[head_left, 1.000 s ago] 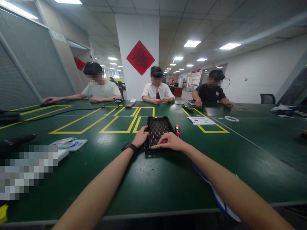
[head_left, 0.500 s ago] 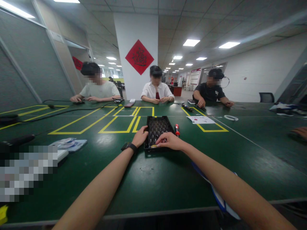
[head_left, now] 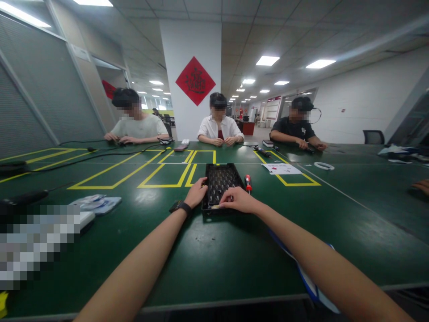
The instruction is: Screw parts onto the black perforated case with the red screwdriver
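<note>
In front of me on the green table lies a black rectangular tray [head_left: 223,181] with rows of small shiny pieces inside. My left hand [head_left: 197,193] holds the tray's left side, thumb at the rim. Over its near right corner is my right hand [head_left: 236,200], thumb and fingers pinched low at the near end. What sits in that pinch is too small to make out. A small yellowish piece [head_left: 214,207] shows at the near end, beside my right fingertips. Against the tray's right side lies a red-handled screwdriver [head_left: 248,182], its shaft partly behind my right hand.
Yellow tape outlines [head_left: 161,184] mark the green table [head_left: 174,277]. A printed sheet [head_left: 281,168] and a white ring [head_left: 323,166] lie to the right. Packets [head_left: 100,204] and a dark tool [head_left: 23,199] are at left. Three people sit across the table.
My right hand has shifted slightly within the tray's near end, its fingers more tightly bunched. My left hand stays on the tray. Across the table, the right-hand person's hand has moved right.
</note>
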Demonstrator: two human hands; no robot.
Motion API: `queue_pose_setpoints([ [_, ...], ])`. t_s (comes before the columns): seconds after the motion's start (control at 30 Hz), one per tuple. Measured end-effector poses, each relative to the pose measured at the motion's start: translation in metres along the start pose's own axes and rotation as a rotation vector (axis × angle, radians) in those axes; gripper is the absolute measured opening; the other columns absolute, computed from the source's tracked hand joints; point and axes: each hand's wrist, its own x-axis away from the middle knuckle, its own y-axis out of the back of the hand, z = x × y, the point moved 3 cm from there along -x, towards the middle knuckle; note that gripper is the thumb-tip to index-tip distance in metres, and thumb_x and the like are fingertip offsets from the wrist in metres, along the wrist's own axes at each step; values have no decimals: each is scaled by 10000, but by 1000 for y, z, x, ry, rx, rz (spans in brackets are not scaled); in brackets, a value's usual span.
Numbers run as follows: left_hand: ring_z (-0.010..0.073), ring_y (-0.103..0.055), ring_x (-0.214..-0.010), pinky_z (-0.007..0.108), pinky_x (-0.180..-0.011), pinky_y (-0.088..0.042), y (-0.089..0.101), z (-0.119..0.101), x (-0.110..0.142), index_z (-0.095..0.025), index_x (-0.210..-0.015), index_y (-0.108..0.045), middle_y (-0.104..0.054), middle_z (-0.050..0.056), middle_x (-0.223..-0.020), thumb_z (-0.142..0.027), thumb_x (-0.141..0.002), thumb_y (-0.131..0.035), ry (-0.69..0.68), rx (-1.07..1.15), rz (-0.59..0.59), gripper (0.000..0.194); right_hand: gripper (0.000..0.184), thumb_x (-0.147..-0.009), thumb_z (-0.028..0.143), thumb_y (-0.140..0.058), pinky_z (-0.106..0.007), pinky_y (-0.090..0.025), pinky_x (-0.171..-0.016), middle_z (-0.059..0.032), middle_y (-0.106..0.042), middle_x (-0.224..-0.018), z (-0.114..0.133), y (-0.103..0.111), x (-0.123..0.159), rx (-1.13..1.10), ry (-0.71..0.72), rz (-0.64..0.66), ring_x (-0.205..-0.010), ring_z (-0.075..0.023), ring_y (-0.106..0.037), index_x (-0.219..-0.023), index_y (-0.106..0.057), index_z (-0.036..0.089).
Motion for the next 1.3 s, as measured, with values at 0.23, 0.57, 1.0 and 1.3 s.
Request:
queue_pose_setpoints([
  [0.23, 190, -465, -1150, 331, -1017, -335, -2, 4, -2, -137, -1185, -506, -527, 65, -1234, -166, -753, -386, -6, -35, -3, 449, 228, -718, 354, -625, -229, -404, -661, -33, -663, -754, 0, -1, 0, -54, 8, 4, -693, -122, -557, -801, -691, 153],
  [0.57, 202, -490, -1116, 334, -994, -358, -1, 1, -1, -120, -1190, -501, -525, 87, -1233, -172, -745, -395, 1, -25, 1, 461, 271, -717, 373, -624, -220, -400, -624, -47, -668, -771, 2, 1, 1, -63, 15, -4, -682, -119, -547, -849, -700, 148],
  [1.0, 201, -436, -1189, 329, -1040, -302, -2, 3, -2, -101, -1243, -465, -476, 96, -1295, -178, -747, -394, 24, -18, 0, 506, 265, -733, 390, -606, -227, -390, -649, -37, -672, -760, -2, -1, 1, -10, -4, 28, -692, -124, -561, -847, -709, 175],
  [1.3, 201, -404, -1217, 323, -1057, -270, -3, 4, -3, -60, -1245, -461, -456, 121, -1311, -186, -760, -383, 28, -54, 5, 507, 289, -704, 400, -628, -222, -388, -633, -36, -668, -747, -1, -1, -1, -80, -37, 77, -672, -121, -554, -835, -700, 153],
])
